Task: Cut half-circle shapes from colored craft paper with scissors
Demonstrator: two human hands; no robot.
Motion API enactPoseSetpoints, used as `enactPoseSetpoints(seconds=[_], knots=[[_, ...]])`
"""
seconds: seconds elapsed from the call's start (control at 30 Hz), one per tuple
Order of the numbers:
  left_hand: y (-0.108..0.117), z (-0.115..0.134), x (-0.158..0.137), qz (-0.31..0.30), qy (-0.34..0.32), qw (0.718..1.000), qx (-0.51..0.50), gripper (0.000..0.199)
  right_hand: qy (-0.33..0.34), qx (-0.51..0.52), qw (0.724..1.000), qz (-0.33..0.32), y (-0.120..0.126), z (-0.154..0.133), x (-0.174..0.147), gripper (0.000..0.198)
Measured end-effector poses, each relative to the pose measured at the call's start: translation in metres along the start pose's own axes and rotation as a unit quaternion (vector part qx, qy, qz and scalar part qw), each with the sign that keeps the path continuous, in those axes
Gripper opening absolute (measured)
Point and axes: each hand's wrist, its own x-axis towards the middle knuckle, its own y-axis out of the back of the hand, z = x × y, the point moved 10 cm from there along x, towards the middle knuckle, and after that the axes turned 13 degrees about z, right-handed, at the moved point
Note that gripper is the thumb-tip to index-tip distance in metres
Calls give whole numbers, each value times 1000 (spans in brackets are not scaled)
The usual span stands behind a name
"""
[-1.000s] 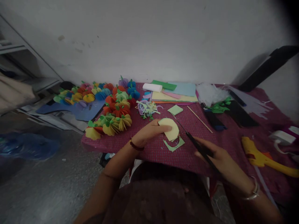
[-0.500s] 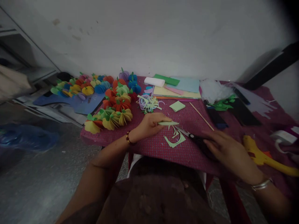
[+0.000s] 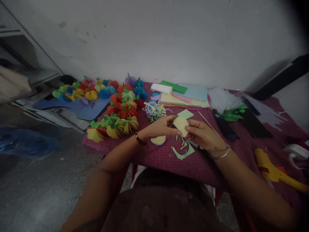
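L grip [image 3: 164, 127], R grip [image 3: 202, 134] pinching paper pc [image 3: 181, 124], pale yellow, flat, part hidden

Paper ornaments [image 3: 127, 112] placed at left end of table [image 3: 149, 154]; further ornaments [image 3: 91, 95] set on board [image 3: 96, 111], farther left. Paper piece [image 3: 181, 125] held between left hand [image 3: 164, 127] and right hand [image 3: 200, 133]. Scraps [image 3: 182, 156] laid before it; cutout [image 3: 158, 140] partly covered by left hand. Paper square [image 3: 185, 113] positioned behind, stacked sheets [image 3: 166, 98] farther back. Stick [image 3: 205, 119] laid right of square. Plastic bag [image 3: 220, 98] placed right of sheets; glue gun [image 3: 270, 168] put at right, nearer front.
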Motion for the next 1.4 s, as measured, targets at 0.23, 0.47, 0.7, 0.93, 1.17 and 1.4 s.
enactPoseSetpoints(seconds=[0.23,0.47,0.7,0.93,1.17,1.4], knots=[[28,-19,2,43,40,992,-109,55,-6,-15,1000,4,-2,13,3,37],[27,-26,1,3,60,989,-138,56,5,-37,999,19,-1,16,7,40],[27,-31,2,-6,74,982,-176,48,-8,-20,1000,21,1,20,6,38],[20,-35,-1,-35,82,984,-152,53,12,-40,999,24,1,19,8,39],[17,-36,-2,-37,96,978,-182,48,12,-33,999,19,-2,17,5,41],[11,-39,-3,-48,107,975,-188,48,18,-23,999,22,-3,16,1,46]])
